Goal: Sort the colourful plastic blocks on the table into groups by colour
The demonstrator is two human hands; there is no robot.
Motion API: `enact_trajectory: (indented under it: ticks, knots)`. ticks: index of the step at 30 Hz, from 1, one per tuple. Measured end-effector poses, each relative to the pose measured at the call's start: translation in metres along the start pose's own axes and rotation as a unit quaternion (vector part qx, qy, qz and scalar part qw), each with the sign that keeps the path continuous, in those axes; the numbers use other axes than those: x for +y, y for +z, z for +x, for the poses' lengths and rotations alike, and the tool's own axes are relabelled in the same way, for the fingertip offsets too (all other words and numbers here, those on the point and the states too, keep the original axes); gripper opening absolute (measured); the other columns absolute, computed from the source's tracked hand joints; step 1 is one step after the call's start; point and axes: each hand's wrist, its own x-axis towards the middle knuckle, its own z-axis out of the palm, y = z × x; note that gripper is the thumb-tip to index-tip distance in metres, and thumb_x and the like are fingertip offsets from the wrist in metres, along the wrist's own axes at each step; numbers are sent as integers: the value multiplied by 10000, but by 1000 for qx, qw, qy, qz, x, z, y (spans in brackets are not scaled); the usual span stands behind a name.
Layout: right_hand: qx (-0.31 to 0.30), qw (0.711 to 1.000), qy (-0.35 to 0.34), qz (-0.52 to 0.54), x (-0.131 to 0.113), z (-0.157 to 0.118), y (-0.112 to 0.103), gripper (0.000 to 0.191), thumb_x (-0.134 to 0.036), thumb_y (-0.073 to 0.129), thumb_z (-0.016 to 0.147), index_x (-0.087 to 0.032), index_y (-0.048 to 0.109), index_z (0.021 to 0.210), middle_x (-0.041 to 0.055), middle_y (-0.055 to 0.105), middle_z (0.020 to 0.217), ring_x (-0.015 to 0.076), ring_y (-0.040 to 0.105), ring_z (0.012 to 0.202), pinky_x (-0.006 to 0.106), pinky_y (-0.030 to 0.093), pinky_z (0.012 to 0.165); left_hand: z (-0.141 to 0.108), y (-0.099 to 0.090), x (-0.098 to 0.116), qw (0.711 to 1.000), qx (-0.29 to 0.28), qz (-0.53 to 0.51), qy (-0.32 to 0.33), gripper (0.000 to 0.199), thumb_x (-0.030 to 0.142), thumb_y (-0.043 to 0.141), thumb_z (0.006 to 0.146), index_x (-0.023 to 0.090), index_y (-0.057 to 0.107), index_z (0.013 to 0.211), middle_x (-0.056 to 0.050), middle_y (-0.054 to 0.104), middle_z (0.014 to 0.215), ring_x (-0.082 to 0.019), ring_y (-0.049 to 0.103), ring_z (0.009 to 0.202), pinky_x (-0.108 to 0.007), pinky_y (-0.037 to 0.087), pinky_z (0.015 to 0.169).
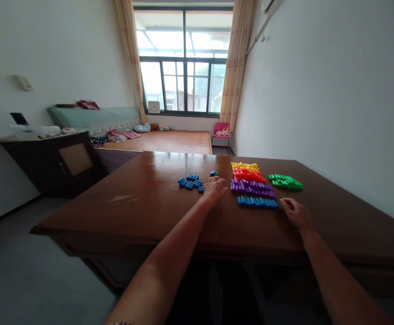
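Note:
On the brown table, my left hand (215, 186) reaches flat with its fingers apart, just in front of a few small blue cylinders (213, 173). A loose cluster of blue cylinders (190, 181) lies to its left. My right hand (295, 212) is curled in a pinch at the right end of a row of blue cylinders (257, 202); whether something is between its fingertips is hidden. Behind that row lie rows of purple cylinders (252, 188), orange-red cylinders (248, 174) and yellow cylinders (244, 166). Green cylinders (285, 181) sit in a group farther right.
The glossy wooden table (125, 212) fills the foreground. Beyond it is a bed (179, 139) under a window. A dark cabinet (48, 158) stands at the left, a pink chair (221, 128) near the back right corner. A white wall (335, 90) runs along the right.

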Motion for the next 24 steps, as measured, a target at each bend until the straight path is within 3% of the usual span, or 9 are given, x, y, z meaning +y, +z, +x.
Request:
enact_trajectory:
  ticks: [4, 6, 8, 10, 14, 17, 19, 21, 24]
  knots:
    - [17, 1000, 12, -1, 2, 2, 0, 494, -596, 467, 775, -194, 695, 949, 100, 733, 859, 245, 673, 752, 347, 495, 688, 7, -34, -64, 989, 58, 51, -129, 365, 341, 553, 877, 282, 615, 1232, -68, 450, 1453, -299, 288, 1394, -504, 254, 1133]
    - [18, 1000, 11, -7, 1, 2, -1, 497, -598, 460, 777, -194, 696, 945, 95, 729, 828, 247, 669, 723, 355, 493, 674, 2, -44, -101, 980, 75, 50, -176, 325, 322, 515, 898, 251, 652, 1184, -89, 485, 1427, -317, 313, 1380, -528, 256, 1122]
    - [13, 1000, 5, -10, 2, 3, 0, 496, -603, 460, 778, -197, 696, 938, 91, 726, 805, 252, 667, 706, 362, 492, 659, -7, -48, -130, 985, 54, 19, -163, 297, 274, 507, 890, 220, 687, 1120, -104, 588, 1316, -290, 453, 1277, -482, 329, 1090]
    - [19, 1000, -10, -9, 3, 4, 1, 488, -599, 462, 784, -199, 694, 939, 92, 724, 808, 252, 665, 699, 364, 495, 649, -14, -47, -146, 990, 42, -3, -136, 285, 223, 534, 853, 225, 707, 1079, -72, 654, 1224, -235, 546, 1171, -396, 382, 1066]
    - [65, 995, -70, -15, -7, 0, 1, 452, -548, 449, 829, -196, 674, 1001, 114, 716, 939, 233, 656, 728, 361, 503, 696, -20, -40, -144, 995, 20, -67, -78, 300, 201, 583, 790, 232, 735, 1047, -27, 707, 1130, -188, 619, 1058, -291, 451, 993]
    - [66, 990, -126, -12, -44, -10, 5, 423, -502, 434, 870, -197, 649, 1072, 113, 697, 1043, 215, 649, 757, 352, 504, 728, -17, -40, -133, 992, -11, -111, -51, 275, 241, 588, 794, 234, 760, 1009, -10, 738, 1045, -187, 653, 988, -270, 482, 939]
    - [16, 985, -174, 1, -84, -19, 16, 387, -473, 448, 886, -207, 640, 1091, 98, 691, 1069, 203, 643, 765, 337, 506, 719, -16, -41, -129, 992, -21, -113, -49, 267, 258, 566, 814, 229, 770, 982, -6, 751, 998, -188, 664, 965, -265, 489, 919]
    - [-72, 969, -234, 31, -127, -26, 35, 338, -418, 467, 893, -201, 637, 1088, 92, 685, 1069, 192, 639, 777, 323, 511, 714, -17, -42, -129, 994, -21, -100, -49, 270, 246, 549, 823, 225, 773, 972, -6, 757, 976, -189, 666, 965, -265, 486, 921]
    - [-147, 939, -309, 38, -182, -28, 71, 276, -297, 479, 889, -204, 638, 1094, 79, 678, 1093, 196, 630, 869, 351, 498, 847, -19, -43, -133, 996, -8, -81, -41, 273, 229, 545, 825, 225, 767, 984, -14, 751, 1009, -190, 661, 978, -269, 483, 926]
